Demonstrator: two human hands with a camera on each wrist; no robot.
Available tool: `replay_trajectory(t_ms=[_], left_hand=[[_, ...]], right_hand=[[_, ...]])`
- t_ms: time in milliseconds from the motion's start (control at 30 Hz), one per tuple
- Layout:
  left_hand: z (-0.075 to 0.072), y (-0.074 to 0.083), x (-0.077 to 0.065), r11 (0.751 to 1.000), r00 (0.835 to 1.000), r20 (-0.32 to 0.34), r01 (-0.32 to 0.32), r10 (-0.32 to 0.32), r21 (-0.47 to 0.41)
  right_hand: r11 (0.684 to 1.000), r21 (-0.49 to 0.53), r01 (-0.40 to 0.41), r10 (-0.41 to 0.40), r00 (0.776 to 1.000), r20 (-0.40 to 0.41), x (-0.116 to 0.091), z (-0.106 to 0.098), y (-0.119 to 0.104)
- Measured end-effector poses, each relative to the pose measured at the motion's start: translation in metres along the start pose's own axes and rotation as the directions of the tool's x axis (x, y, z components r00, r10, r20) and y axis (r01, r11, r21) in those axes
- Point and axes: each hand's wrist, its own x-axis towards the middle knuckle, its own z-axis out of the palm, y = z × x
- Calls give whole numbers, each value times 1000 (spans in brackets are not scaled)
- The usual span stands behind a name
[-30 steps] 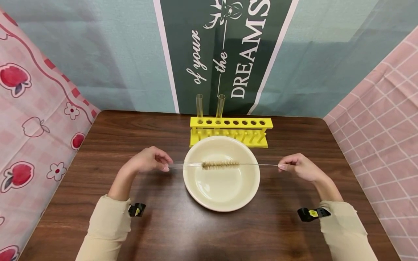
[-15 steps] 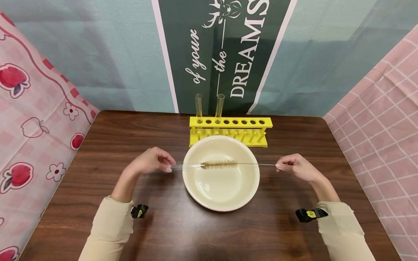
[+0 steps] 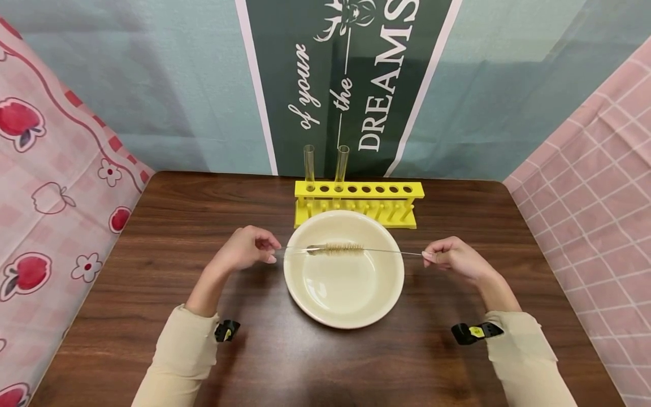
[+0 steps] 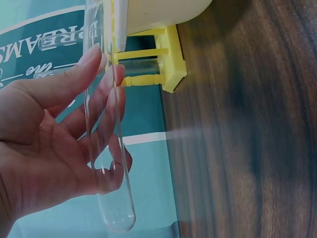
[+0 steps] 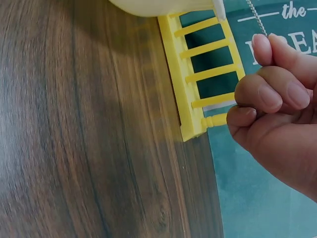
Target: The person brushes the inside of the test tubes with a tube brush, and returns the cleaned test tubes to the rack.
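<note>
My left hand (image 3: pixel 250 249) pinches a clear glass test tube (image 4: pixel 116 208) between thumb and fingers; its rounded end hangs past the palm in the left wrist view. In the head view the tube lies level, its mouth pointing right over the cream basin (image 3: pixel 346 322). A test tube brush (image 3: pixel 346 249) with tan bristles has its tip inside the tube's mouth, most of the bristles still outside. My right hand (image 3: pixel 455 257) pinches the end of the brush's thin twisted wire handle (image 5: pixel 257 17) between thumb and forefinger, other fingers curled.
Behind the basin stands a yellow test tube rack (image 3: pixel 358 190), partly hidden by the basin's rim. Two test tubes, a left one (image 3: pixel 309 167) and a right one (image 3: pixel 342 167), stand upright in it. Fabric backdrops border the brown wooden table (image 3: pixel 325 362).
My right hand has moved left with the brush, and my left hand has moved right with the tube. The bristle tip now sits a little inside the tube's mouth.
</note>
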Motion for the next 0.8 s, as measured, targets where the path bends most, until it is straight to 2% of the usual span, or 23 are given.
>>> replay_trajectory(t_ms=[167,333,800], left_hand=[[4,2,1,1000,999,-39,-14,15,12],[7,3,2,1000,998,-62,-20,20,6],[12,12,3,1000,995,-93,22,-23,-9]], right_hand=[[993,103,-63,61,998,26,3,2,-3],[983,154,-101,95,995,44,7,4,-8],[966,251,-60,40,996,82,15,11,-15]])
